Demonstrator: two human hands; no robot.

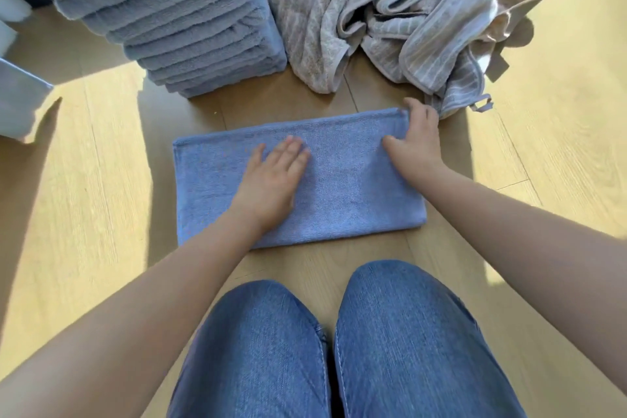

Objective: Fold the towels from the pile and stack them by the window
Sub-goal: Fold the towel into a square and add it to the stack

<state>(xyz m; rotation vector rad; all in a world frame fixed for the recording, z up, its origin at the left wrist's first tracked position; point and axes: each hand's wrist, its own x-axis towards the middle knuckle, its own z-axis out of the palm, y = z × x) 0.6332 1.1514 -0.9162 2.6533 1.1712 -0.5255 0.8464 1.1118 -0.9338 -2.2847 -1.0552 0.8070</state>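
Observation:
A blue towel [356, 187], folded into a flat rectangle, lies on the wooden floor in front of my knees. My left hand [271, 176] rests flat on its middle with fingers spread. My right hand [414, 142] pinches the towel's far right corner between thumb and fingers. Behind the towel on the left rises a tall stack of folded blue-grey towels [176, 20]. On the right is a loose pile of beige and grey striped towels [407, 17].
The wooden floor [559, 146] shows sunlit patches on both sides. A pale blue cloth [20, 102] lies at the left edge. My knees in blue jeans [339, 349] fill the lower middle.

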